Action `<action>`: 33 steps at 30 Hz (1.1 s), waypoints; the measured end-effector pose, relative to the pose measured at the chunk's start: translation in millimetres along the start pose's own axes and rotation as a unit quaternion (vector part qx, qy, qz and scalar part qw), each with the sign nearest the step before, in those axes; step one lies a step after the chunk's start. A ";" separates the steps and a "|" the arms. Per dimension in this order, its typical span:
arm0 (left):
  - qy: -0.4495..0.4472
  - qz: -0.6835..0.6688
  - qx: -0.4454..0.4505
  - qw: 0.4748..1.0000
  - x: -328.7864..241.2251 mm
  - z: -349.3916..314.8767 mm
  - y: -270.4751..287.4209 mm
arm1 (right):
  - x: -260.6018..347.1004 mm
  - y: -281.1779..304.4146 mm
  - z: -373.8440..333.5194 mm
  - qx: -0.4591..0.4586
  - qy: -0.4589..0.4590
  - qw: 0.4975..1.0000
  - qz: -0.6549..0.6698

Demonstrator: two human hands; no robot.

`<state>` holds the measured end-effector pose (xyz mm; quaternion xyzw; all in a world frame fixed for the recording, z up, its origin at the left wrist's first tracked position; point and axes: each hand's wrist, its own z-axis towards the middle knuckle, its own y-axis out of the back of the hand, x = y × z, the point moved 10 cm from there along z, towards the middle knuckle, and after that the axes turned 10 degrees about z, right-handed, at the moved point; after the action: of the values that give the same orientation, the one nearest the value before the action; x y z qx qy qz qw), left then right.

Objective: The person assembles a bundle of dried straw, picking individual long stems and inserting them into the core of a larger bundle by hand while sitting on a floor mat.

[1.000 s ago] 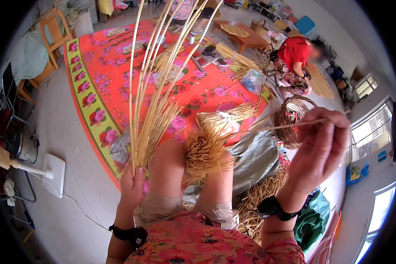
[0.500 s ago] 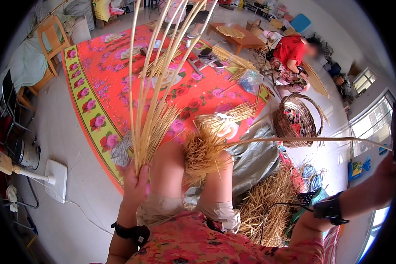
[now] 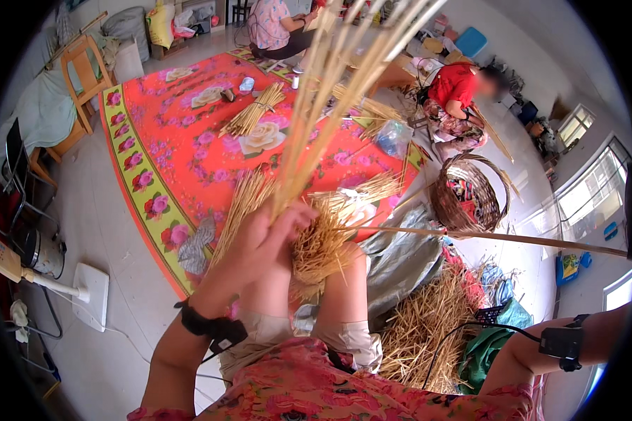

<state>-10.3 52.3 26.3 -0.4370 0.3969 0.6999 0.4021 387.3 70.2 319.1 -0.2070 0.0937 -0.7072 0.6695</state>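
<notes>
My left hand (image 3: 260, 231) is closed around the lower ends of several long straw stalks (image 3: 323, 126), which fan upward and lean right. Some of its fingers stretch over the top of a straw bundle (image 3: 319, 252) between my knees, cut ends toward me. From that bundle, one long stalk (image 3: 484, 238) runs right toward the picture's rim. My right forearm (image 3: 534, 344) reaches out past the right edge, so the hand itself is hidden. Beside my left knee lies a sheaf of straw (image 3: 242, 207).
A flowered red mat (image 3: 182, 140) spreads ahead, with a tied straw bundle (image 3: 256, 112) on it. Right of me are a wicker basket (image 3: 470, 196) and a heap of loose straw (image 3: 428, 326). Two people sit farther off, one in a red top (image 3: 453, 84). A chair (image 3: 84, 74) stands left.
My left hand has moved right and up to the bundle between my knees, tilting the stalks rightward. My right arm has gone lower and farther out, taking the hand from sight.
</notes>
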 end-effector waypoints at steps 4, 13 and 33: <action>-0.084 0.053 0.102 0.990 -28.1 19.5 -39.1 | -0.3 1.1 2.3 -0.003 -0.004 1.000 0.000; -0.144 0.060 0.121 0.980 -72.5 29.0 -48.7 | -2.7 4.3 7.5 -0.012 -0.010 1.000 -0.001; -0.065 0.021 -0.176 0.982 -48.6 20.5 106.3 | -31.5 -34.7 -24.8 0.002 -0.130 0.991 0.039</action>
<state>-98.6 21.9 99.5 -0.4461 0.2496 0.7940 0.3290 346.0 100.6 305.8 -0.2918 0.0124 -0.6476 0.7038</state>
